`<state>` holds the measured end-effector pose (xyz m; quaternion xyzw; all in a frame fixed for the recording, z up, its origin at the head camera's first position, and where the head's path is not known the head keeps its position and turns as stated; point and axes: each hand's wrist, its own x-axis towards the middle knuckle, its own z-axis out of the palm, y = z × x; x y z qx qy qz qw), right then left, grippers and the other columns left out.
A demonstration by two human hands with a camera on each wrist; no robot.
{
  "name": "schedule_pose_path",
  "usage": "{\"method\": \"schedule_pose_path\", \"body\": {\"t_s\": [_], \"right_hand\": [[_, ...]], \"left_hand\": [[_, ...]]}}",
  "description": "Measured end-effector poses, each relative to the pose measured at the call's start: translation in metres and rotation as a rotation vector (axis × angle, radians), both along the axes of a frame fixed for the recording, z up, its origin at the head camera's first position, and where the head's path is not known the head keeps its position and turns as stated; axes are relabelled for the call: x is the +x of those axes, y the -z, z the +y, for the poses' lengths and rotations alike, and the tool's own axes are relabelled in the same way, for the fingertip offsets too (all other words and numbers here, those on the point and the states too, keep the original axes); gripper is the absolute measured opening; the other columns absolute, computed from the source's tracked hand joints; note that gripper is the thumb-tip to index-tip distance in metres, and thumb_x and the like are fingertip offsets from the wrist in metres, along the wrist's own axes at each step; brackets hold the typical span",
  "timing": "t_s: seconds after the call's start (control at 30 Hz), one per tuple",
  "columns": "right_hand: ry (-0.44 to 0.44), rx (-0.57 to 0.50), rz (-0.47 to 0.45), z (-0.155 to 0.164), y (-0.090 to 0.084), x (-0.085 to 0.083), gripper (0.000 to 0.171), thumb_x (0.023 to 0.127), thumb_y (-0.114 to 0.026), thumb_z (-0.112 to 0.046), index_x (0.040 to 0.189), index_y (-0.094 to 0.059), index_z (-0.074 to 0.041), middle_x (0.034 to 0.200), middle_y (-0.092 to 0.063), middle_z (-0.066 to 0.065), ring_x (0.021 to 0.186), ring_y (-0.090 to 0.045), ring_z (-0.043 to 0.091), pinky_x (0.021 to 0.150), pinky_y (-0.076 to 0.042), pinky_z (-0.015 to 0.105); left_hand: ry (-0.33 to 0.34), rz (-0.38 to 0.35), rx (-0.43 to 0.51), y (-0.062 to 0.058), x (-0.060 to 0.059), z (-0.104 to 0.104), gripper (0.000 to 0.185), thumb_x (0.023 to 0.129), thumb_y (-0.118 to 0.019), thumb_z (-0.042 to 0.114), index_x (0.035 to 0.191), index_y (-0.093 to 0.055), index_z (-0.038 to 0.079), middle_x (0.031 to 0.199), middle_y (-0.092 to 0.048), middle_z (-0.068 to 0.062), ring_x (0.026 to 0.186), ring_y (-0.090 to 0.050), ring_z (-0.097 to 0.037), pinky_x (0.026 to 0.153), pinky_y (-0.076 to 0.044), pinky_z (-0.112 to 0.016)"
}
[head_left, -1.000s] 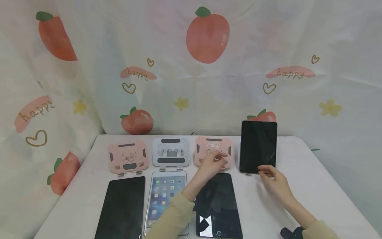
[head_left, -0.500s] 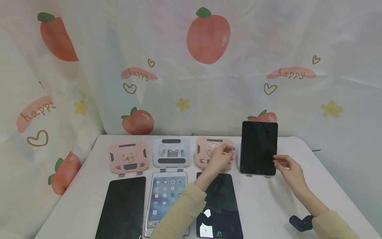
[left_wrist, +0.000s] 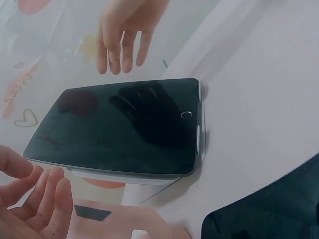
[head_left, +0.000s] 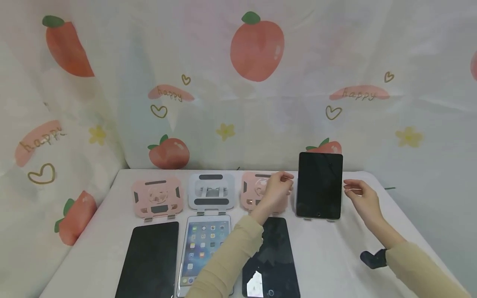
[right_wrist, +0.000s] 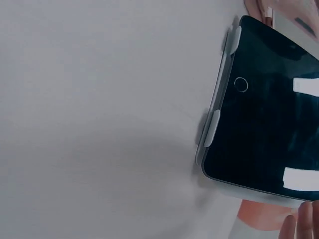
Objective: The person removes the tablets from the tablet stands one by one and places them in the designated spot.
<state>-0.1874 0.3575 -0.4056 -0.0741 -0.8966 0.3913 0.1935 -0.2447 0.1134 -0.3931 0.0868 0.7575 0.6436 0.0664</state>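
A black tablet (head_left: 319,186) leans upright on a light-coloured stand, its lower edge held by two small lips (right_wrist: 212,128). My left hand (head_left: 276,191) hovers at the tablet's left side, in front of a pink stand (head_left: 247,192); its relaxed fingers hold nothing. Beyond the opposite edge is my right hand (head_left: 363,201), fingers loosely extended and a small gap from the tablet in the head view. In the left wrist view, the left fingertips (left_wrist: 61,191) lie close to a tablet corner; contact cannot be told. The tablet hides most of its stand.
Another pink stand (head_left: 158,196) and a pale blue-white stand (head_left: 210,191) line the table's back. In front lie a black tablet (head_left: 149,258), a white tablet with a lit screen (head_left: 205,242) and another black tablet (head_left: 277,252). A patterned cloth (head_left: 257,116) hangs behind.
My right hand has moved from the tablet's lower right corner up and outward, off its edge. My left hand has shifted right, towards the tablet's left side. The tablet stays on its stand.
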Motion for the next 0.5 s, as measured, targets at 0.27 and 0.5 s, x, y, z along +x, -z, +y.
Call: {"method": "schedule_pose_path", "body": {"t_s": [0.27, 0.5], "right_hand": [[0.069, -0.001, -0.038, -0.003, -0.006, -0.022, 0.036, 0.096, -0.052, -0.012, 0.129, -0.052, 0.002, 0.120, -0.058, 0.021, 0.077, -0.044, -0.012, 0.063, -0.038, 0.005], [0.041, 0.008, -0.079, -0.001, -0.015, -0.032, 0.041, 0.098, -0.048, -0.016, 0.133, -0.047, 0.005, 0.124, -0.055, 0.026, 0.081, -0.041, -0.010, 0.065, -0.038, 0.003]], "left_hand": [[-0.017, -0.022, -0.029, -0.004, -0.013, 0.011, 0.020, 0.094, -0.055, 0.009, 0.110, -0.066, 0.004, 0.092, -0.067, -0.007, 0.073, -0.064, -0.015, 0.068, -0.056, -0.026], [-0.009, -0.017, -0.027, -0.011, -0.029, 0.020, 0.021, 0.094, -0.054, 0.009, 0.111, -0.065, 0.002, 0.098, -0.068, -0.010, 0.079, -0.067, -0.018, 0.070, -0.058, -0.027]]}}
